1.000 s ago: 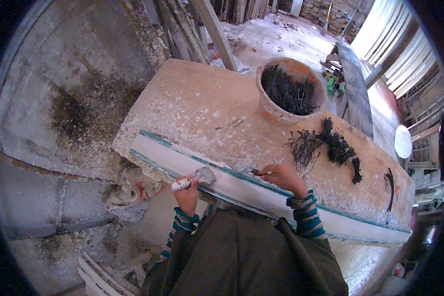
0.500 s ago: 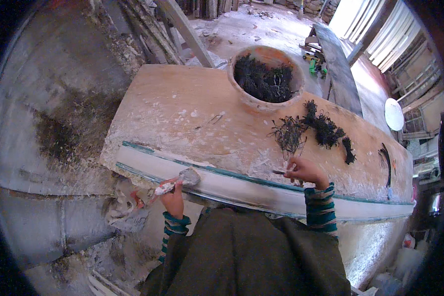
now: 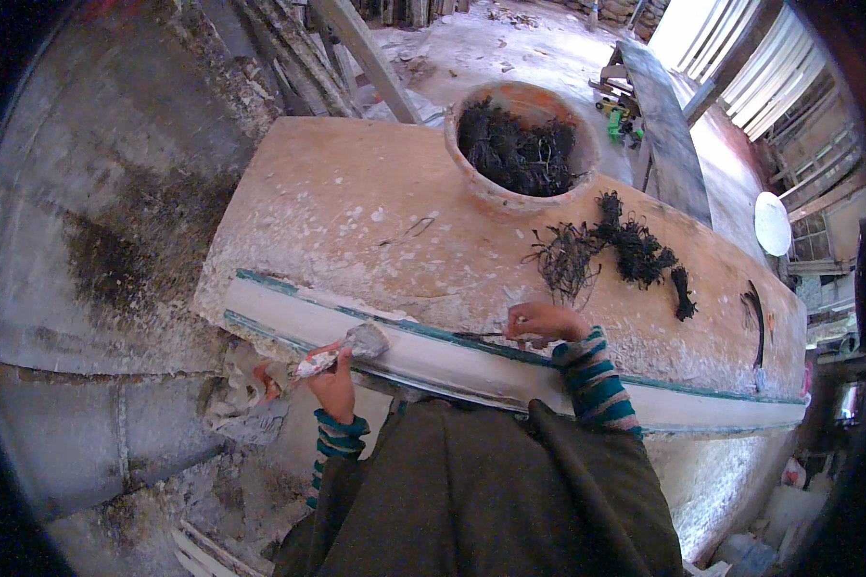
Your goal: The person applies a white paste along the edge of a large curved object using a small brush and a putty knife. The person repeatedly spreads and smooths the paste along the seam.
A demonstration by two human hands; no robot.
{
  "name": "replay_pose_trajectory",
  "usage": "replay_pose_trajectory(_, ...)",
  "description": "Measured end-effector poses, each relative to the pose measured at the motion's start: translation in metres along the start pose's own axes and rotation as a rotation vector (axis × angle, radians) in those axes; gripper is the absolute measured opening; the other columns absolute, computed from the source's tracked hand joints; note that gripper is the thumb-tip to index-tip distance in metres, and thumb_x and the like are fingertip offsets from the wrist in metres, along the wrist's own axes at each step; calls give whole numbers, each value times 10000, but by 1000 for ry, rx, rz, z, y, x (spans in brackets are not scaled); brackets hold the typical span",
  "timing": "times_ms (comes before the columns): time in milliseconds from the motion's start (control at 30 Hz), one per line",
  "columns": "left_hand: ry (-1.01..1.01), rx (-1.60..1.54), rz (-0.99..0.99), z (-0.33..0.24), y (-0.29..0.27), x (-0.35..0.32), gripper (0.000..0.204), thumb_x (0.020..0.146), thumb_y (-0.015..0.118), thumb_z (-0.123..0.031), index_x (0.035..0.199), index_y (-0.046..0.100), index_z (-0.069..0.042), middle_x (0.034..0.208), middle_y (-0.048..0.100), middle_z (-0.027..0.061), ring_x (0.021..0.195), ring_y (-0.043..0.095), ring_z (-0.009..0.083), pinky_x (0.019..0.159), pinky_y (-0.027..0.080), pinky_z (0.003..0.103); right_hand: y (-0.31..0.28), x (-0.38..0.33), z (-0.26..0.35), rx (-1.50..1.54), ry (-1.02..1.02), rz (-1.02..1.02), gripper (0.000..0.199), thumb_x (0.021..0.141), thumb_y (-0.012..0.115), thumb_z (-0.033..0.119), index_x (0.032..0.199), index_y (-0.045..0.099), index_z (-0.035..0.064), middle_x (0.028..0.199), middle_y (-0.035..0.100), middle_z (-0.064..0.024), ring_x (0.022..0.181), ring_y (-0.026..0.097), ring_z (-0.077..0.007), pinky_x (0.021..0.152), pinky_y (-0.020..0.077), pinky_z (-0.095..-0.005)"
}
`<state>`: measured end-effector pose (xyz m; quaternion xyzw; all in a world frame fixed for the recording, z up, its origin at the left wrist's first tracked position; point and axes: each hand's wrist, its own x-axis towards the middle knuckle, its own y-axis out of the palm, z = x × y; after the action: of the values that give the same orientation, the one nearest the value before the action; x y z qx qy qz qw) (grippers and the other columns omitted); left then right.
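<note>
A long white strip with green edges (image 3: 452, 358) lies along the near side of the table. My left hand (image 3: 333, 388) is closed around the pale, crusted handle of a flat grey-headed tool (image 3: 366, 340), a brush or scraper; its wide end rests over the strip. My right hand (image 3: 547, 322) is closed, fingertips pinched by the strip's far green edge. A thin dark tool (image 3: 494, 335) pokes out leftward from the fingers; its kind is too small to tell. Black fibre bundles (image 3: 635, 248) lie on the table beyond this hand.
The brown table (image 3: 346, 183) is spattered white. A clay-coloured bowl (image 3: 464, 177) of black fibre bundles stands at its far side. A curved black strip (image 3: 759, 322) lies at the right. To the left is a stained grey surface (image 3: 58, 298); a dark plank (image 3: 666, 135) stands behind.
My right hand has moved left along the strip's far edge with the thin dark tool. My left hand and its flat tool have stayed nearly in place.
</note>
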<state>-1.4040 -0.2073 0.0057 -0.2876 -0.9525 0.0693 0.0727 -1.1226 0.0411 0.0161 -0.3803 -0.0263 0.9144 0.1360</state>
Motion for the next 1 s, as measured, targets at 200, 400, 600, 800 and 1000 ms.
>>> replay_pose_trajectory(200, -11, -59, -1, -3, 2, 1, 211, 807, 671, -77, 960, 554, 11, 901, 595, 91, 806, 562, 144, 757, 459, 280, 16, 31, 39, 114, -96, 59, 229, 839, 609, 300, 832, 535, 84, 678, 585, -29, 542, 528, -100, 400, 369, -243)
replay_pose_trajectory(400, 43, -17, 11, -11, 2, 1, 203, 807, 672, -76, 952, 557, 8, 884, 595, 86, 809, 568, 143, 744, 466, 278, 18, 23, 62, 67, -105, 31, 247, 833, 616, 315, 833, 548, 77, 657, 584, -30, 486, 496, -101, 404, 382, -246)
replay_pose_trajectory(600, 19, -29, -14, -11, 4, 1, 181, 799, 679, -78, 920, 569, -2, 874, 592, 81, 809, 559, 148, 741, 462, 284, 26, 40, 39, -10, -140, -37, 258, 835, 620, 321, 842, 554, 71, 631, 580, -39, 479, 501, -109, 394, 374, -248)
replay_pose_trajectory(800, 40, 15, 10, -3, 0, 1, 208, 798, 681, -71, 947, 556, 4, 889, 595, 87, 808, 562, 138, 736, 467, 268, 51, 61, 62, 147, -181, -130, 279, 826, 626, 325, 853, 558, 55, 649, 583, -45, 507, 528, -119, 403, 411, -263)
replay_pose_trajectory(1000, 5, -125, 4, 5, -2, -2, 218, 786, 694, -77, 938, 563, 10, 889, 604, 86, 813, 559, 130, 737, 464, 268, 48, 61, 76, -72, -119, -100, 312, 814, 625, 361, 846, 549, 60, 683, 599, -71, 512, 542, -146, 408, 421, -285)
